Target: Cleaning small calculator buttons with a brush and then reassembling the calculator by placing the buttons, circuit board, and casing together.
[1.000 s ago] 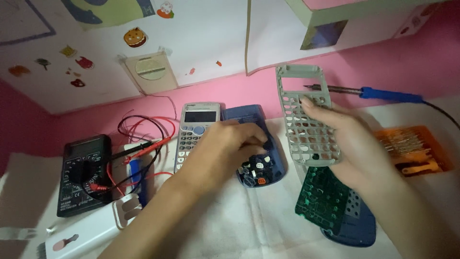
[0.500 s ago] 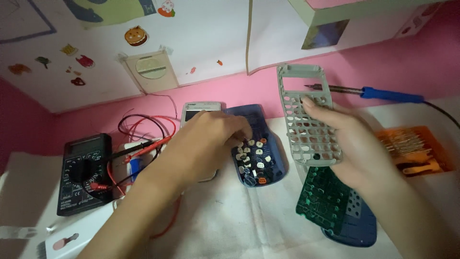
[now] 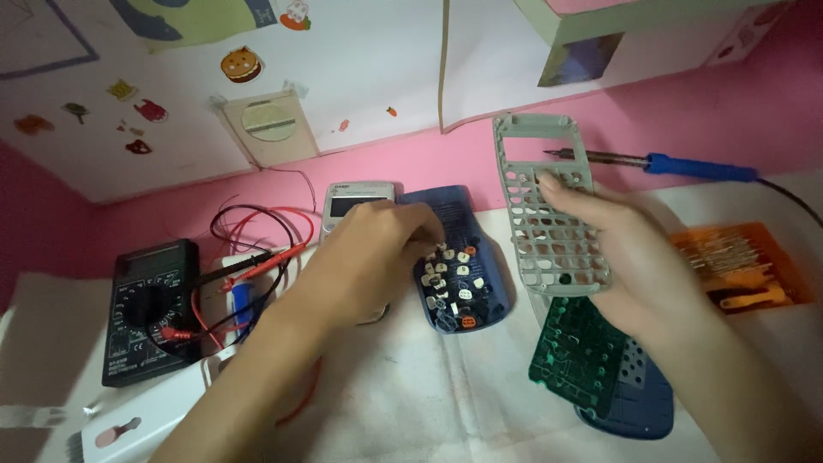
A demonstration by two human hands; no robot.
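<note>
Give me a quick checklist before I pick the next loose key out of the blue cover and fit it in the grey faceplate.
1. Grey faceplate held firmly in the right hand: ok, raised off the table and upright.
2. Left hand at the loose keys: ok, its fingers reach the top of the pile.
3. Keys contained: ok, they lie inside the blue cover.
4. A key already pinched: cannot tell, the fingertips are hidden.
5. Green circuit board out of the way: ok, it rests on the blue back shell below the right hand.
6. Soldering iron clear of hands: not ok, its tip sits just behind the faceplate.
</note>
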